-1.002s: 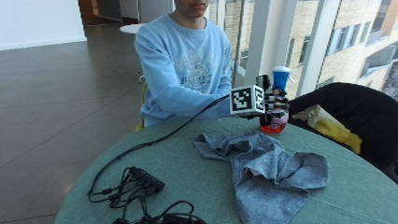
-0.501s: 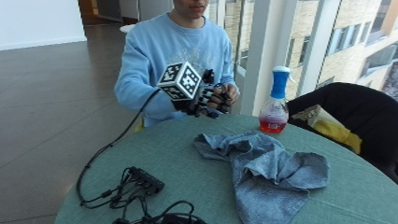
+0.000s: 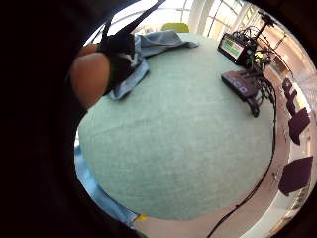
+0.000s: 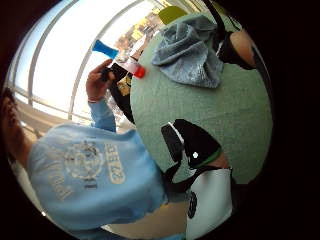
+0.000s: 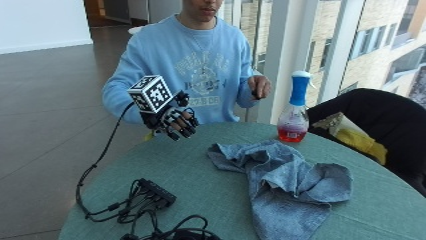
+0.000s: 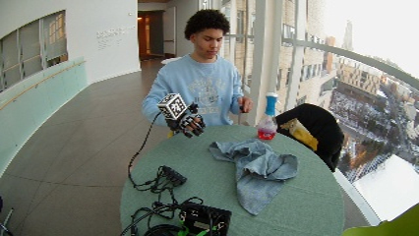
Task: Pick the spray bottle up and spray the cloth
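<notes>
1. The spray bottle (image 5: 293, 111) stands upright at the table's (image 5: 200, 165) far edge, right of centre: clear body, red liquid low inside, blue spray head.
2. The grey-blue cloth (image 5: 286, 182) lies crumpled mid-frame, near the bottle.
3. The gloved right hand (image 5: 174, 121) hovers at centre left, fingers loosely curled, grasping nothing.

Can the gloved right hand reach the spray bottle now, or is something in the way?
Probably yes. The gloved right hand is raised over the near table edge, holding nothing. The spray bottle stands upright at the far edge, and the cloth lies low, so the way looks free.
</notes>
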The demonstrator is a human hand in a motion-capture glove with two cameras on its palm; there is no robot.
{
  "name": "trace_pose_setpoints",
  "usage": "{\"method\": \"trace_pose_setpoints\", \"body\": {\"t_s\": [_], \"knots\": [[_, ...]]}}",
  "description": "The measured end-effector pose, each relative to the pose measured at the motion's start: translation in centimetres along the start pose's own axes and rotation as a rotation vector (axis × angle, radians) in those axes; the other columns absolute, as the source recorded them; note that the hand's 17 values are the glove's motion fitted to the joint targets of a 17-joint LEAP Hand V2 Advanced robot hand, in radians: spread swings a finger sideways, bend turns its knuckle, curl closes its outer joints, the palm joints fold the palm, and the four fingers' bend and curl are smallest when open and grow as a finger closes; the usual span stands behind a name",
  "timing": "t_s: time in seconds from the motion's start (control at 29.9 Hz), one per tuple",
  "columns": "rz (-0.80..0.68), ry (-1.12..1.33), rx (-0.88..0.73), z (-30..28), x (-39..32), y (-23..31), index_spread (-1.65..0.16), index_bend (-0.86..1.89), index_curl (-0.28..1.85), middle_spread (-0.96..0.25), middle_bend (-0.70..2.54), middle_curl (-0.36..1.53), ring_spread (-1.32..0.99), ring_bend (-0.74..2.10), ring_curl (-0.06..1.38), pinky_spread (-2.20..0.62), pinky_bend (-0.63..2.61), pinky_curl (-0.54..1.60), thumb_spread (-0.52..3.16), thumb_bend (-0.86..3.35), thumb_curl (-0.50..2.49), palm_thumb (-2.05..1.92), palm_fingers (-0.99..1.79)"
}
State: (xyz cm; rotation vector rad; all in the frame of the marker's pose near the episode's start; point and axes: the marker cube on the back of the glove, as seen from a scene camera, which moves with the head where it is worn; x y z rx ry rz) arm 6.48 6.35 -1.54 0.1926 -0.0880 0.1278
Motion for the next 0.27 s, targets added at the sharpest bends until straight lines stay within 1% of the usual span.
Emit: {"method": "trace_pose_setpoints", "body": {"t_s": [0.27], "knots": [[0.023, 0.028, -0.008, -0.42, 1.15, 0.82, -0.28, 0.17, 0.38, -0.08, 0.25, 0.45, -0.03, 0.19, 0.35, 0.19, 0.15, 0.27, 1.05, -0.02, 0.34, 0.66, 0.86]]}}
